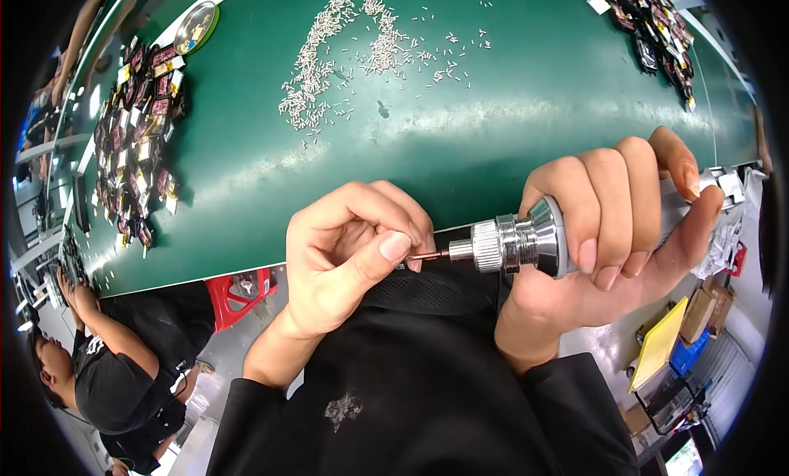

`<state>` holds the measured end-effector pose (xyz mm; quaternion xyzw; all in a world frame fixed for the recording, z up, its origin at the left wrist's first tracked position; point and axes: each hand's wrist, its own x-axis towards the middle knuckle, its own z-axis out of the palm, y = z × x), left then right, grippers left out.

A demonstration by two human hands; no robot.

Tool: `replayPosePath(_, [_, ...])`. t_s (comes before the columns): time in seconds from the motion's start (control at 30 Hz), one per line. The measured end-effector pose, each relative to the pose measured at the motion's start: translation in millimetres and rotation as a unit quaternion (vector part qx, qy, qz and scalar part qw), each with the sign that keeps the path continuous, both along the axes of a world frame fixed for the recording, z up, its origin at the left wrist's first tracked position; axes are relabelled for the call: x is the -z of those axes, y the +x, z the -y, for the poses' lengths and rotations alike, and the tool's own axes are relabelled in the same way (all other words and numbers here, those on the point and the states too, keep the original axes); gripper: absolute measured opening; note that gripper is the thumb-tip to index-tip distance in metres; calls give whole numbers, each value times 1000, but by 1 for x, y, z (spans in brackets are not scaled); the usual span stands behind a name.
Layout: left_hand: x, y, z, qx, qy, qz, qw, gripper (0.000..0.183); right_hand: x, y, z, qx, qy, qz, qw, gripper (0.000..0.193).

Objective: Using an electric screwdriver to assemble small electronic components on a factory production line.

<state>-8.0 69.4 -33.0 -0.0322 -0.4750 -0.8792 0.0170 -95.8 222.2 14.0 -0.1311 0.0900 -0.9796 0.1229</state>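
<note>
My right hand [608,217] wraps around a silver electric screwdriver [538,238], held level above the table's near edge with its nose pointing left. From its knurled collar a thin copper-coloured bit [429,256] reaches to my left hand [345,254]. There the thumb and forefinger are pinched together at the bit's tip. Whatever small piece the left fingertips may hold is hidden. Beyond my hands, many small silver screw-like pieces [316,69] lie loosely heaped and scattered on the green tabletop [246,147].
Small dark packets with white and yellow labels [140,139] are piled at the left, beside a green-rimmed round dish [197,28]. More dark packets [649,32] lie far right. A person in black [123,353] sits at the left, near a red stool [234,299].
</note>
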Motion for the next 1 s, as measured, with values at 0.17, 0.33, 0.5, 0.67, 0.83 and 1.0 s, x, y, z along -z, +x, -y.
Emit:
replayPosePath(0.17, [1,1,-6,12,92,9,996,12,-3,1,4,24,29,2,999,20])
replayPosePath(0.33, [0,1,-4,26,102,11,994,15,0,1,6,19,36,13,999,19])
replayPosePath(0.5, [0,-1,-5,35,96,14,995,14,-1,0,4,25,56,6,998,17])
replayPosePath(0.67, [-6,-1,-5,2,37,40,998,17,2,-1,7,23,57,8,998,15])
replayPosePath(0.83, [-7,-3,-7,13,27,34,999,17,0,-1,2,31,85,1,996,15])
replayPosePath(1.0, [-2,-1,-4,20,56,22,998,15,2,1,8,23,68,11,997,14])
